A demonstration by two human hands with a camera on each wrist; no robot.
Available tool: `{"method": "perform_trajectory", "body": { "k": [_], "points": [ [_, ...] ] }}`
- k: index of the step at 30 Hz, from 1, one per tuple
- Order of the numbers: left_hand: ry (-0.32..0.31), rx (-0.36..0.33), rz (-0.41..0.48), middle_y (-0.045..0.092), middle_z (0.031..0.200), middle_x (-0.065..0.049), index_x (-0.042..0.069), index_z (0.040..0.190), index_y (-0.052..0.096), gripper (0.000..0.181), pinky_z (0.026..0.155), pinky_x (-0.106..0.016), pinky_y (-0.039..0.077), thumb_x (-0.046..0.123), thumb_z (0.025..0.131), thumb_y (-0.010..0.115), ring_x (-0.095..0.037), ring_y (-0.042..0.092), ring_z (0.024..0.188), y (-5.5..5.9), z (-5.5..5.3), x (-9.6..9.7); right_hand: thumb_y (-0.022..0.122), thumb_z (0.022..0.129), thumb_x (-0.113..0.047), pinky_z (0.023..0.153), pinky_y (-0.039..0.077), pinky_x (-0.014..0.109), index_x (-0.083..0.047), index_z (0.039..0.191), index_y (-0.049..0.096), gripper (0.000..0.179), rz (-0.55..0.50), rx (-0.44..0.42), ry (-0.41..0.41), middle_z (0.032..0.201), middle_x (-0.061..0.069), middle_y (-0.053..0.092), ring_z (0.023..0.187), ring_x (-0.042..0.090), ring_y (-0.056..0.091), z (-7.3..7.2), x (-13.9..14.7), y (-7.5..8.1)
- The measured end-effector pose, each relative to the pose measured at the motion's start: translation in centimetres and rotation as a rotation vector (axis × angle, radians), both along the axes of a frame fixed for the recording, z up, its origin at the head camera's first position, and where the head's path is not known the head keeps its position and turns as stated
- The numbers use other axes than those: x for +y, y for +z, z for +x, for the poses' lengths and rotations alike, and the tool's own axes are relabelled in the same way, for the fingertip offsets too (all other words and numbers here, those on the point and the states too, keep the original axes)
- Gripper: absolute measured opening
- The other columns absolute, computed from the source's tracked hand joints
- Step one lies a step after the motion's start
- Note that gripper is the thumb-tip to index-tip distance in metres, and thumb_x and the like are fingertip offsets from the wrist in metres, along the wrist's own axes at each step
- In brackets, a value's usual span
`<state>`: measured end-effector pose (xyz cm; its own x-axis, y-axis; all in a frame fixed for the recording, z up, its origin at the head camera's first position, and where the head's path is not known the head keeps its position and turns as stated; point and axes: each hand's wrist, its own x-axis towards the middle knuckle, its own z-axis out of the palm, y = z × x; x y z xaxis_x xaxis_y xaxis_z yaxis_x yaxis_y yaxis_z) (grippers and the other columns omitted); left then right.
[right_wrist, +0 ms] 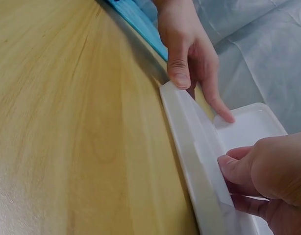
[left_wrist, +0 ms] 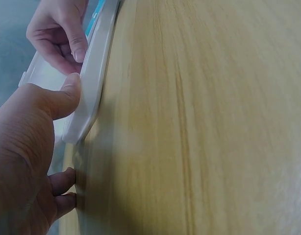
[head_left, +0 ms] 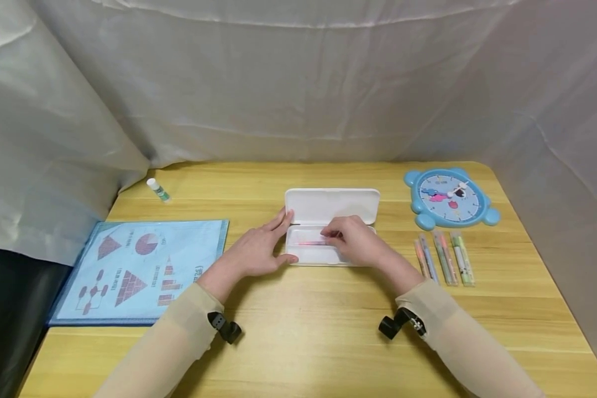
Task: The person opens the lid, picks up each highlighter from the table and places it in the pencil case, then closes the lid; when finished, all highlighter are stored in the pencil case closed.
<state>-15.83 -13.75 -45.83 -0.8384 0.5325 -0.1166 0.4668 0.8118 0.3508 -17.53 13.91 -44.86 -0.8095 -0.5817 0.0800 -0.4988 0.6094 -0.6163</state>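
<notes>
An open white pencil case (head_left: 328, 255) lies mid-table, its lid (head_left: 332, 205) raised at the back. My left hand (head_left: 260, 250) spans the case's left end. Its thumb touches the front corner and an extended index finger rests at the lid, as the right wrist view shows. My right hand (head_left: 355, 239) reaches into the case with curled fingers, thumb and fingertips together. A thin pink pen-like stick (head_left: 309, 243) lies along the tray and ends at those fingertips, which hide its other end. In the right wrist view the fingers (right_wrist: 234, 169) hide what they pinch.
At the right lie several slim coloured pens (head_left: 448, 258), below a blue toy clock (head_left: 450, 198). A blue printed zip folder (head_left: 104, 304) covers the left side. A glue stick (head_left: 158, 189) lies behind it. Grey cloth (head_left: 308, 83) hangs at the table's back.
</notes>
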Motion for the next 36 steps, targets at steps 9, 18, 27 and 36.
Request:
{"method": "perform_trajectory", "body": {
  "k": [9, 18, 27, 36],
  "points": [
    [0.002, -0.003, -0.01, 0.007, 0.176, -0.004, 0.019, 0.171, 0.006, 0.105, 0.105, -0.052, 0.05, 0.063, 0.097, 0.066, -0.041, 0.064, 0.124, 0.0, -0.1, 0.0, 0.076, 0.095, 0.003, 0.087, 0.059, 0.046, 0.003, 0.11, 0.08, 0.015, -0.061, 0.027, -0.017, 0.101, 0.012, 0.077, 0.094, 0.025, 0.072, 0.9, 1.9, 1.7],
    [-0.007, 0.013, -0.038, 0.008, 0.176, -0.005, 0.018, 0.17, 0.006, 0.104, 0.091, -0.05, 0.055, 0.064, 0.097, 0.065, -0.038, 0.071, 0.105, 0.4, 0.0, 0.2, 0.077, 0.095, 0.002, 0.081, 0.06, 0.045, 0.002, 0.113, 0.079, 0.018, -0.112, 0.036, -0.086, 0.106, 0.013, 0.077, 0.092, 0.023, 0.071, 2.5, 5.9, 3.6],
    [-0.014, 0.029, -0.045, 0.006, 0.176, -0.003, 0.019, 0.171, 0.006, 0.103, 0.082, -0.046, 0.056, 0.066, 0.098, 0.062, -0.03, 0.071, 0.088, 0.0, -0.1, 0.0, 0.079, 0.093, 0.003, 0.081, 0.061, 0.044, -0.001, 0.112, 0.079, 0.02, -0.136, 0.061, -0.181, 0.106, 0.011, 0.078, 0.092, 0.019, 0.071, 3.5, 9.5, 3.4],
    [-0.021, 0.016, -0.033, 0.003, 0.176, -0.003, 0.02, 0.171, 0.004, 0.103, 0.093, -0.052, 0.054, 0.065, 0.099, 0.062, -0.033, 0.072, 0.098, 0.1, 0.0, -0.1, 0.08, 0.095, -0.005, 0.081, 0.059, 0.036, 0.0, 0.115, 0.078, 0.021, -0.077, 0.032, -0.312, 0.109, 0.013, 0.077, 0.092, 0.023, 0.072, 5.0, 12.2, 4.2]
  ]
}}
